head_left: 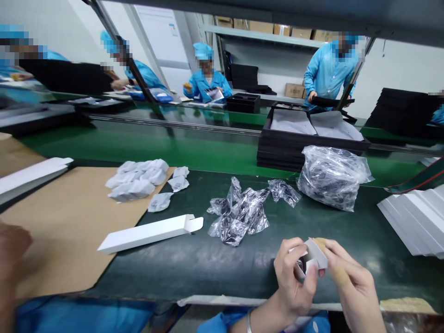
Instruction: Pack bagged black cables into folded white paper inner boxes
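Near the front edge of the work surface, my left hand (294, 276) is wrapped round a small white carton (315, 253). My right hand (350, 273) grips the carton's other side, with yellowish finger covers on its fingers. The carton's end faces up, and something dark shows inside, too small to make out. Beyond my hands lie several clear plastic bags (248, 208) with dark items in them. A long white carton (149, 233) with an open end flap lies to the left, apart from both hands.
Small white wrapped packets (138, 178) sit on brown cardboard (65, 222). A big clear bag (333, 178) stands before stacked black trays (280, 150). Flat white cartons (416, 222) lie at right. Another person's hand (14, 245) is at far left; co-workers in blue sit across the green belt (208, 148).
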Demonstrator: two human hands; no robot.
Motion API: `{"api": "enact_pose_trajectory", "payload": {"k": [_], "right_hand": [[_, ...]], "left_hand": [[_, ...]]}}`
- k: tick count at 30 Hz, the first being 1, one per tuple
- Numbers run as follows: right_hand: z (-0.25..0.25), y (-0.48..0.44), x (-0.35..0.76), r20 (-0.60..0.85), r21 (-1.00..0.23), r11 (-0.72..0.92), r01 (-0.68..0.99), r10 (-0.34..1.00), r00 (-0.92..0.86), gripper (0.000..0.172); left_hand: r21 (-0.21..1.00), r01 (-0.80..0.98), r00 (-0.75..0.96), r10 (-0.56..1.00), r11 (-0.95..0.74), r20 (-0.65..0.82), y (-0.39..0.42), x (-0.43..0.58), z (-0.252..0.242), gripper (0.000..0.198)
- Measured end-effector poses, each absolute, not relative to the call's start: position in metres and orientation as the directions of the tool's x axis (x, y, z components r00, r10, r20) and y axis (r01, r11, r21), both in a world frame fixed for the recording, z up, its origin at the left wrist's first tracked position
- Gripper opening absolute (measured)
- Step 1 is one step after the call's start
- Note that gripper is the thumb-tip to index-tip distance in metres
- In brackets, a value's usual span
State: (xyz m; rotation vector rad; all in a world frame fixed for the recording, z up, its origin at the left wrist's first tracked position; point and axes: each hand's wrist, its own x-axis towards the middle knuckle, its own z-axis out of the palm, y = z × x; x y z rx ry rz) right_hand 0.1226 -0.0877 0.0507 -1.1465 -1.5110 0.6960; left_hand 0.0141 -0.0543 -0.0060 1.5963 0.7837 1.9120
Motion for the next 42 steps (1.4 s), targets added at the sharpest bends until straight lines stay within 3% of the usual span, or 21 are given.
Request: {"api": "enact_pose_trajectory", "payload": {"k": [6, 10, 15, 23, 29, 32, 36, 40, 42], "right_hand": [[0.068, -0.096, 0.118, 0.372, -0.828, 0.335, 0.449, 0.928, -0.006, 0.019], [0.071, -0.1, 0.11, 0.497, -0.723, 0.393, 0.568, 0.867, 0.032, 0.025], [0.066, -0.106, 0.105, 0.654, -0.515, 0.417, 0.749, 0.756, 0.029, 0.022], [0.066, -0.109, 0.111, 0.539, -0.625, 0.394, 0.674, 0.842, 0.007, 0.027], [0.057, -0.112, 0.105, 0.637, -0.481, 0.43, 0.764, 0.77, -0.032, 0.026], [0.051, -0.112, 0.105, 0.696, -0.361, 0.446, 0.819, 0.713, -0.082, 0.025], [0.052, -0.109, 0.107, 0.744, -0.194, 0.492, 0.849, 0.638, -0.199, 0.024], [0.058, -0.105, 0.108, 0.715, -0.205, 0.526, 0.826, 0.656, -0.24, 0.02], [0.058, -0.105, 0.109, 0.723, -0.155, 0.52, 0.84, 0.639, -0.262, 0.017]], "left_hand": [[0.621, 0.167, -0.082, 0.617, -0.765, 0.782, -0.051, 0.012, -0.008, 0.032], [0.528, 0.25, -0.003, 0.544, -0.812, 0.839, -0.048, 0.009, -0.012, 0.045], [0.516, 0.301, 0.026, 0.548, -0.802, 0.836, -0.05, 0.004, -0.014, 0.053], [0.407, 0.241, -0.064, 0.404, -0.881, 0.913, -0.046, 0.006, -0.019, 0.038], [0.561, 0.036, -0.127, 0.553, -0.827, 0.824, -0.052, 0.012, -0.025, 0.047], [0.572, 0.038, -0.111, 0.566, -0.819, 0.817, -0.055, 0.015, -0.03, 0.052], [0.553, 0.085, -0.154, 0.537, -0.829, 0.829, -0.055, 0.015, -0.037, 0.038], [0.511, 0.12, -0.097, 0.503, -0.851, 0.859, -0.052, 0.011, -0.036, 0.025], [0.514, 0.087, -0.084, 0.508, -0.853, 0.857, -0.052, 0.011, -0.034, 0.024]]}}
